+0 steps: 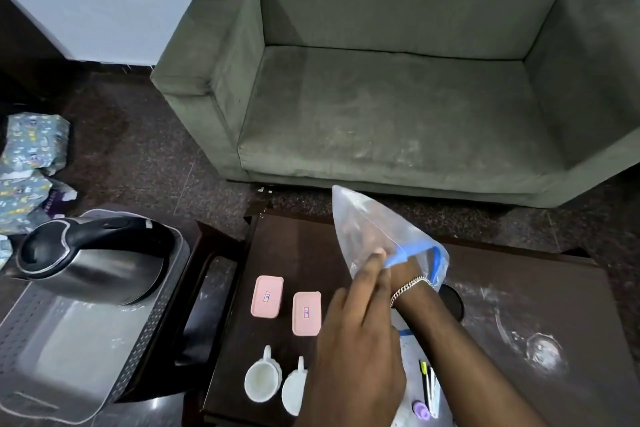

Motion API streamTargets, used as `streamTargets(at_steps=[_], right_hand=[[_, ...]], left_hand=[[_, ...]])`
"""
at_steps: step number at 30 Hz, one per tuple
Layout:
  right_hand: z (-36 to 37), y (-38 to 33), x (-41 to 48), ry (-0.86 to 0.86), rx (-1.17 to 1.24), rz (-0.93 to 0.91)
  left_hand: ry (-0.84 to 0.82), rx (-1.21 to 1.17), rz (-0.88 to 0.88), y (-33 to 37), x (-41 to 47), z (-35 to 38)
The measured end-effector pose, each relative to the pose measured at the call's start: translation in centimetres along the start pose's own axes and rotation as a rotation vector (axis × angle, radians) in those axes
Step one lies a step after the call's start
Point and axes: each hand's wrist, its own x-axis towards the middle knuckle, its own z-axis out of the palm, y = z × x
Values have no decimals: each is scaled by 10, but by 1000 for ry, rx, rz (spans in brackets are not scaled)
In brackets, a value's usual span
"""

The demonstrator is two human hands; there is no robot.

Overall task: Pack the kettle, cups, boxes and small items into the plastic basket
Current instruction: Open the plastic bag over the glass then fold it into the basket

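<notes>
The clear zip bag (367,218), over the tabletop (536,305), looked thin, limp and slippery, best taken by its stiffer blue zip rim (414,249); the left grip (356,333), uncurled, touched that rim; the right grip (404,269) sat inside the bag, its closure unclear; cups (262,381) and pink boxes (266,296) lay just left.

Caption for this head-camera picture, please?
Kettle in basket; left hand touches a clear bag, right hand inside it; pink boxes, white cups wait.
</notes>
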Motion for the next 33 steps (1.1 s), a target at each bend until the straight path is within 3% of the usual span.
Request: streamTargets(at_steps=[1,2,4,7,10,13,16,20,28,33], right_hand=[[-5,7,5,46,-161,-26],[-9,2,10,-11,-370,-90],[-19,-8,9,-159,-535,-168],[-16,-10,2,-125,-433,-423],[-12,1,-3,8,-365,-522],[-11,13,-6,269,-159,-500],[-25,25,-8,367,115,-352],[-51,43,-7,269,326,-164],[-80,68,-12,188,112,-117],[-88,88,-20,211,486,-27]], left_hand=[[-4,-12,-49,-4,3,-1],[9,-27,-106,-8,8,-3],[17,-23,-216,-17,20,-6],[70,38,-291,-34,31,-10],[113,12,-278,-47,39,-17],[149,-35,-222,-58,43,-19],[158,-30,-210,-63,44,-17],[117,-10,-275,-66,44,-11],[13,18,-323,-55,43,5],[-15,9,-326,-48,43,10]])
